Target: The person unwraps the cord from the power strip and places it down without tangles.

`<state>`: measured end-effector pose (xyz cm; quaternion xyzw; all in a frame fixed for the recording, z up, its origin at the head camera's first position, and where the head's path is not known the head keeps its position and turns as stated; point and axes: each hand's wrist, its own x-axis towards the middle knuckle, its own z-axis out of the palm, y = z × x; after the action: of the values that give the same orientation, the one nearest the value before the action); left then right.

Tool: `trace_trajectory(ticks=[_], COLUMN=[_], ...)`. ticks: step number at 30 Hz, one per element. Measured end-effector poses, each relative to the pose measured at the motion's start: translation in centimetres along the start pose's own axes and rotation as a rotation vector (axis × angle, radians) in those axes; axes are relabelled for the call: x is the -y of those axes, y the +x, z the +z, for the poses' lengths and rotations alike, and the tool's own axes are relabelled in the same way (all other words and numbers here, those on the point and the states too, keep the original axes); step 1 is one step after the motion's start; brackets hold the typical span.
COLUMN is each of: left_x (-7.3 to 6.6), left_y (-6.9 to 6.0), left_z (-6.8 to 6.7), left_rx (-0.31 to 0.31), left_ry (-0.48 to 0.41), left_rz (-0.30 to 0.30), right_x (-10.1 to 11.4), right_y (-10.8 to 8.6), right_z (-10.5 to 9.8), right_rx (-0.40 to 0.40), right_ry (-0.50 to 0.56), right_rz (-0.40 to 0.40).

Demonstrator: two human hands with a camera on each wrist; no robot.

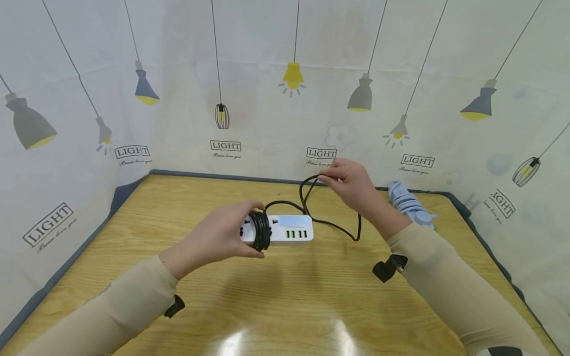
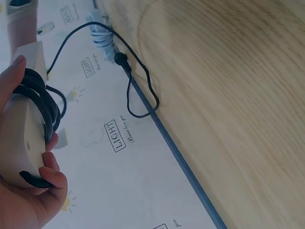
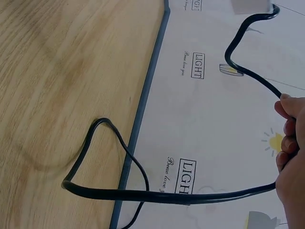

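My left hand (image 1: 222,230) grips a white power strip (image 1: 291,228) by one end, thumb and fingers on opposite sides. A black cord (image 1: 261,231) is wound in several turns around the strip near that hand. The strip is held above the table, its row of USB ports showing in the head view. Beyond its far end my right hand (image 1: 349,183) pinches the loose length of the same cord, which hangs in loops. In the left wrist view the cord's black plug (image 2: 121,58) dangles; the right arm hides it in the head view.
A light blue bundled cord (image 1: 407,202) lies at the table's back right, partly behind the right forearm. The wooden table (image 1: 200,296) has a dark blue edge strip (image 1: 222,175). Behind it hangs a white cloth (image 1: 258,99) printed with lamps.
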<state>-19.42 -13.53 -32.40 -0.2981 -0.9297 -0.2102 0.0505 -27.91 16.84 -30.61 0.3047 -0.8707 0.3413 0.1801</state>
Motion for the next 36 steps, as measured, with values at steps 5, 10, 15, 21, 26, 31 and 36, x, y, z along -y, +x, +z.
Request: trace_trajectory(ticks=[5,10,15,21,26,31,36], left_x=[-0.4,-0.4,0.0,0.6,1.3,2.4,3.7], left_y=[0.1,0.1,0.3,0.6,0.7,0.7,0.5], left_z=[-0.5,-1.2,-1.9,-2.7,-3.2,-3.5,-3.7], left_rx=[-0.026,-0.047,-0.087,-0.135,-0.168,-0.194,-0.207], left_ry=[-0.056,-0.226,-0.327,-0.432,-0.469,-0.452,-0.428], left_rz=[0.028,-0.065,-0.18,-0.261,-0.296,-0.332,-0.364], right_x=[-1.0,-1.0,0.2,1.5,2.1,2.5,2.9], right_y=[-0.4,-1.2,-2.3,-3.9,-4.8,-5.7,-6.3], right_z=[0.5,1.1,1.3,1.5,1.2,0.6,-0.2], right_rx=[0.034,0.109,0.155,0.186,0.144,0.097,0.061], right_ry=[-0.038,-0.066,-0.063,-0.043,-0.004,0.017,0.072], right_rz=[-0.016,-0.075,-0.171,-0.33,-0.446,-0.493,-0.46])
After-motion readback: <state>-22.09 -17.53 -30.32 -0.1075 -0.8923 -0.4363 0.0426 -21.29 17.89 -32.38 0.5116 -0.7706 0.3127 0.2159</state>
